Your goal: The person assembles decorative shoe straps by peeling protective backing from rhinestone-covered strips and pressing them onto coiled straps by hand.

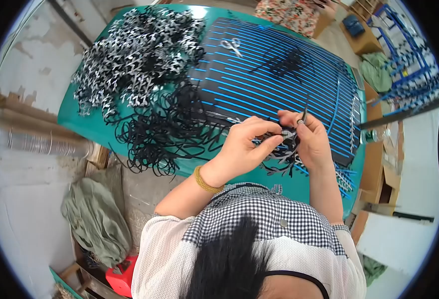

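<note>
My left hand (249, 144) pinches the edge of a black-and-silver braided piece (289, 134) between thumb and fingertips. Opposite it, my right hand (313, 142) is closed on a thin, dark pointed tool (305, 110) whose tip sticks up past the fingers; its exact kind is unclear. The right fingertips also meet the braided piece, part of which hangs below the hands. Both hands are over the near edge of a dark board (219, 99) striped with blue strips (279, 92). White-handled scissors (231, 46) lie on the board, left of a bunch of black strips (291, 62).
A green table (94, 107) carries a heap of black-and-silver pieces (134, 60) and tangled black cords (154, 132). Another person in a floral garment (289, 15) is at the far side. Cardboard boxes (374, 169) stand right; a green sack (97, 219) and red container (122, 276) sit left.
</note>
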A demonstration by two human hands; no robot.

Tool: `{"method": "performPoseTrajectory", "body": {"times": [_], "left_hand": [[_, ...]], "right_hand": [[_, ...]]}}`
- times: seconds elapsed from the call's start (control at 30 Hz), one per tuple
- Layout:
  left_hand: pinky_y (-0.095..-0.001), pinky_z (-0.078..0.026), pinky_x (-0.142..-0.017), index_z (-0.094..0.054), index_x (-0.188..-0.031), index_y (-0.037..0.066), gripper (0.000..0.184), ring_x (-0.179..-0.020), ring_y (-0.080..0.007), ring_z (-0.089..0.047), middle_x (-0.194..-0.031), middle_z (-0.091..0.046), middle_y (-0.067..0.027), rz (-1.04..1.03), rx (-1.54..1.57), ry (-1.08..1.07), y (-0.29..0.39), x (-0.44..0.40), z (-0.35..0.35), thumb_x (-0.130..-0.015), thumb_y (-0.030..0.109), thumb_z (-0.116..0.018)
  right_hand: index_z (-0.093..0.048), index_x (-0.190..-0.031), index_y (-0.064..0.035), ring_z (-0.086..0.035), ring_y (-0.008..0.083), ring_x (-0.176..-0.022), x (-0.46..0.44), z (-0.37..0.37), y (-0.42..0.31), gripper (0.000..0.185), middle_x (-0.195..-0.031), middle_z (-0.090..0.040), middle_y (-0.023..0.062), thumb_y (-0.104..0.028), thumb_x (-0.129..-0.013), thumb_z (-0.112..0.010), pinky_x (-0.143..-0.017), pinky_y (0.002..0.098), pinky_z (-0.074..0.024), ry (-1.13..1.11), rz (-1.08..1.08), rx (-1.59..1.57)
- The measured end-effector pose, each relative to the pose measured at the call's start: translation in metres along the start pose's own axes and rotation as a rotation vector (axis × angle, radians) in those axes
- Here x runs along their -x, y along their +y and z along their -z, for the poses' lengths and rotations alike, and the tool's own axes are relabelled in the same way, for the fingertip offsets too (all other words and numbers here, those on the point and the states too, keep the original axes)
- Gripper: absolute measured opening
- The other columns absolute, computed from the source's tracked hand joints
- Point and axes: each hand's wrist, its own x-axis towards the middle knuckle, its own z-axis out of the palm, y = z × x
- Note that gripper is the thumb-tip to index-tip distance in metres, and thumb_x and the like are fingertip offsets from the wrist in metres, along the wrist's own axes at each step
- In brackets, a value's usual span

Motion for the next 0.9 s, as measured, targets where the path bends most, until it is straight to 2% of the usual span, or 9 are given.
{"method": "performPoseTrajectory", "body": {"times": [0.07,0.1,0.17,0.37,0.53,0.63,0.7,0.8,0.9], "left_hand": [[-0.0290,-0.044,-0.065,-0.061,-0.081,0.004,0.013,-0.077,-0.0188,-0.053,-0.083,-0.056,-0.0053,-0.099,-0.156,0.060,0.002,-0.002,-0.001,-0.068,0.005,-0.066],[-0.0291,-0.043,-0.064,-0.061,-0.080,0.004,0.014,-0.076,-0.0193,-0.052,-0.081,-0.055,-0.0056,-0.186,-0.391,0.043,0.005,0.000,0.059,-0.067,0.005,-0.066],[-0.0294,-0.043,-0.063,-0.061,-0.079,0.004,0.016,-0.073,-0.0203,-0.052,-0.078,-0.054,-0.0063,-0.386,-0.641,0.093,0.003,-0.005,0.077,-0.064,0.004,-0.066],[-0.0333,-0.044,-0.068,-0.060,-0.076,0.004,0.016,-0.078,-0.0255,-0.052,-0.081,-0.053,-0.0084,-0.522,-0.986,0.148,-0.010,-0.044,0.157,-0.061,0.002,-0.067],[-0.0349,-0.044,-0.078,-0.059,-0.078,0.004,0.015,-0.092,-0.0277,-0.052,-0.090,-0.054,-0.0092,-0.630,-1.259,0.174,-0.043,-0.111,0.235,-0.064,0.002,-0.065],[-0.0367,-0.034,-0.094,-0.060,-0.095,0.008,0.027,-0.113,-0.0305,-0.039,-0.116,-0.046,-0.0123,-0.416,-1.464,0.116,-0.075,-0.131,0.273,-0.069,0.004,-0.060],[-0.0361,-0.034,-0.094,-0.058,-0.100,0.009,0.031,-0.114,-0.0310,-0.037,-0.122,-0.042,-0.0126,-0.263,-1.557,0.111,-0.098,-0.128,0.282,-0.069,0.006,-0.060],[-0.0372,-0.030,-0.096,-0.057,-0.104,0.010,0.036,-0.116,-0.0340,-0.035,-0.122,-0.042,-0.0178,0.047,-1.584,0.026,-0.128,-0.118,0.293,-0.068,0.015,-0.064],[-0.0377,-0.031,-0.095,-0.059,-0.101,0.008,0.032,-0.115,-0.0353,-0.036,-0.119,-0.045,-0.0191,0.164,-1.627,-0.064,-0.145,-0.108,0.299,-0.071,0.017,-0.062]], "right_hand": [[-0.053,-0.108,0.0000,-0.045,0.0206,-0.107,-0.002,0.001,0.003,0.046,-0.109,-0.054,0.0111,-0.033,-0.077,-0.061,-0.092,0.0371,-0.0296,0.028,-0.021,0.059],[-0.053,-0.107,0.0001,-0.045,0.0203,-0.106,-0.030,-0.044,0.035,0.046,-0.109,-0.054,0.0111,-0.033,-0.077,-0.060,-0.091,0.0360,-0.0302,0.042,-0.014,-0.058],[-0.054,-0.106,0.0004,-0.046,0.0196,-0.106,-0.033,-0.039,0.047,0.045,-0.109,-0.054,0.0112,-0.034,-0.078,-0.059,-0.090,0.0337,-0.0314,0.083,-0.097,-0.070],[-0.057,-0.100,-0.0001,-0.053,0.0138,-0.088,-0.036,-0.024,0.065,0.029,-0.092,-0.060,0.0088,-0.023,-0.081,-0.056,-0.078,0.0259,-0.0370,0.177,-0.271,0.014],[-0.058,-0.097,0.0002,-0.055,0.0139,-0.085,-0.042,-0.022,0.073,0.027,-0.088,-0.061,0.0081,-0.021,-0.081,-0.056,-0.081,0.0265,-0.0373,0.201,-0.308,0.050],[-0.059,-0.098,-0.0008,-0.055,0.0155,-0.085,-0.043,-0.018,0.082,0.027,-0.090,-0.061,0.0081,-0.021,-0.079,-0.057,-0.079,0.0291,-0.0399,0.187,-0.318,0.241],[-0.059,-0.099,-0.0017,-0.056,0.0171,-0.086,-0.041,-0.013,0.095,0.028,-0.092,-0.061,0.0087,-0.022,-0.078,-0.057,-0.078,0.0302,-0.0412,0.160,-0.314,0.475],[-0.060,-0.099,-0.0053,-0.055,0.0236,-0.089,-0.035,0.005,0.129,0.030,-0.095,-0.060,0.0113,-0.023,-0.076,-0.058,-0.078,0.0331,-0.0422,0.111,-0.317,0.712],[-0.061,-0.097,-0.0069,-0.053,0.0263,-0.091,-0.026,0.013,0.148,0.028,-0.096,-0.058,0.0114,-0.023,-0.074,-0.058,-0.079,0.0358,-0.0415,0.093,-0.382,0.827]]}}
